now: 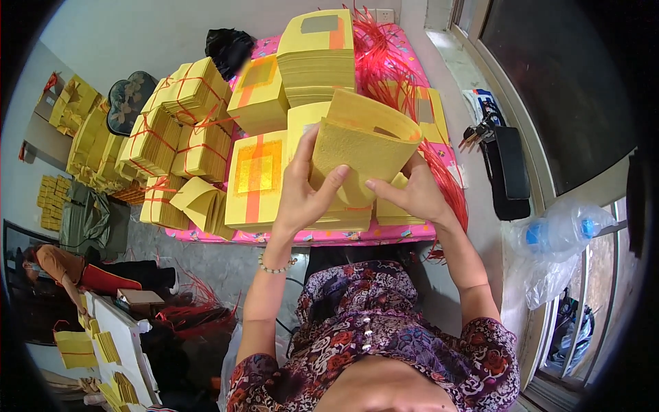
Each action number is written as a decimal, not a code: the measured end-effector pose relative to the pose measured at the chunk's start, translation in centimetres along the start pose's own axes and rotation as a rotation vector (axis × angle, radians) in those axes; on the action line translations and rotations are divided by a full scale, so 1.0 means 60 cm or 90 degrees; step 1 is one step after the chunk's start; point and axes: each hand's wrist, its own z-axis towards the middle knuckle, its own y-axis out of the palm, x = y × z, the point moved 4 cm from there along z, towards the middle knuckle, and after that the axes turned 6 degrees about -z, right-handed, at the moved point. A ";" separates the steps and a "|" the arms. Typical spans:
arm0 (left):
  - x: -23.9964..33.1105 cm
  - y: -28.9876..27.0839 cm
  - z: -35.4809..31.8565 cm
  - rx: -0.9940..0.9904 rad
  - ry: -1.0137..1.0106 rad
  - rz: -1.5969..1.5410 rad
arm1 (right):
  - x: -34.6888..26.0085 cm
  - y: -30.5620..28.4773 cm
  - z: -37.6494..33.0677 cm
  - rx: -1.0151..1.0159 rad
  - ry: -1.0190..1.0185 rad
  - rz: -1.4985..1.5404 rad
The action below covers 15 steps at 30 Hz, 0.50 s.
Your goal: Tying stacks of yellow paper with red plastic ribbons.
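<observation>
A folded wad of yellow paper sheets (364, 141) is raised above the pink table (405, 232). My left hand (302, 189) grips its left edge, thumb across the front. My right hand (405, 192) holds its lower right side from beneath. Under the hands lie flat stacks of yellow paper with gold and orange squares (255, 178). A taller stack (317, 58) stands behind the wad.
Bundles of yellow paper tied with red string (182, 127) fill the table's left side. Loose red strings (381, 48) lie at the back right. A plastic water bottle (559, 230) and a black bag (508, 172) rest on the windowsill at right. Another person (58, 268) sits low at left.
</observation>
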 end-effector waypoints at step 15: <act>-0.023 0.076 -0.022 0.074 -0.059 -0.139 | 0.015 0.003 -0.024 0.107 -0.015 0.214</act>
